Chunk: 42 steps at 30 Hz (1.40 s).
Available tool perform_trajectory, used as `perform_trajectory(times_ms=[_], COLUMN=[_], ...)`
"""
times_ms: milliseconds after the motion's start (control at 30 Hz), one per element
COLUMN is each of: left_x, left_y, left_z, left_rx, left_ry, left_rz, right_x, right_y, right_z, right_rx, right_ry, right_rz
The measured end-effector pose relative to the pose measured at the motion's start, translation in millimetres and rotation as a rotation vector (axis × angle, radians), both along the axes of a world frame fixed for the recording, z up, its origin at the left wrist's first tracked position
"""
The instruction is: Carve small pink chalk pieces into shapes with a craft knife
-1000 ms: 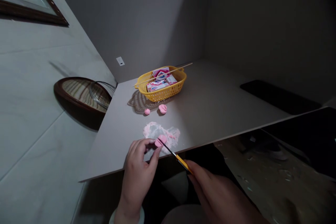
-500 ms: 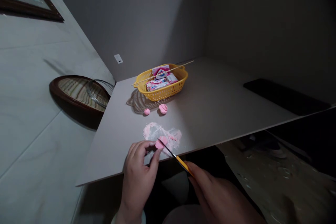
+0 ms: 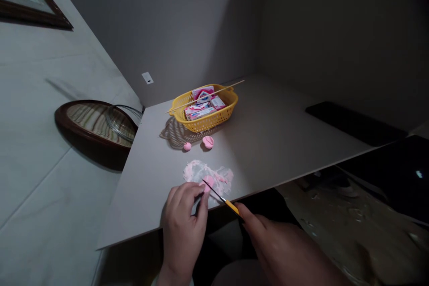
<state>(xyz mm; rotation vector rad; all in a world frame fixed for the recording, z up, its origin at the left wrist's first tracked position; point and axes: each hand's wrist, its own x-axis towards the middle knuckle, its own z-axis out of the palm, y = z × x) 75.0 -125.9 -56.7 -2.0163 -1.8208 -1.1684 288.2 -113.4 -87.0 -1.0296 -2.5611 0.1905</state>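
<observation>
The fingers of the left hand (image 3: 183,237) curl partly closed, their tips pinching a small lump of pink modelling clay (image 3: 208,182). The fingers of the right hand (image 3: 281,250) close around the yellow handle of a craft knife (image 3: 232,207). The knife's long axis slants away from the person and to the left, with its thin dark blade against the lump. Both hands and the lump sit toward the person from a yellow plastic basket (image 3: 204,124), over a pale pink smear (image 3: 197,170) on the table (image 3: 268,152). The basket holds pink-and-white printed boxes (image 3: 201,111), with a wooden skewer (image 3: 231,86) lying across its rim. Just in front of the basket lie two small pink clay pieces (image 3: 208,142).
</observation>
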Motion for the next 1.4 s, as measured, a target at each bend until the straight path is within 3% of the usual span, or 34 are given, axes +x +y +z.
perform_trajectory(times_ms=[267, 500, 700, 967, 1067, 1200, 1300, 1400], left_x=[-2, -6, -10, -12, -11, -10, -11, -10], left_y=[2, -3, -6, -6, -4, -1, -3, -5], left_z=[-8.1, -7.9, -10.3, -10.9, -11.3, -12.9, -12.0, -9.0], left_rx=[0.062, 0.062, 0.076, 0.081, 0.079, 0.058, 0.029, -0.024], left_ry=[-0.005, -0.087, -0.128, -0.098, -0.046, -0.019, -0.065, -0.154], left_rz=[0.034, -0.026, -0.027, -0.03, -0.006, 0.037, 0.074, 0.082], right_x=[-7, -9, -14, -16, -18, -17, -12, -9], right_y=[5, -13, -27, -26, -21, -7, 2, 5], right_z=[-5.2, 0.8, 9.7, 6.5, 11.1, 31.7, 48.0, 53.7], right_rx=[0.083, 0.178, 0.162, 0.101, -0.016, -0.345, -0.571, -0.697], right_ry=[0.011, -0.062, -0.091, -0.054, -0.045, 0.056, 0.166, 0.303], right_rz=[-0.032, -0.017, -0.038, -0.072, -0.09, -0.035, -0.004, 0.005])
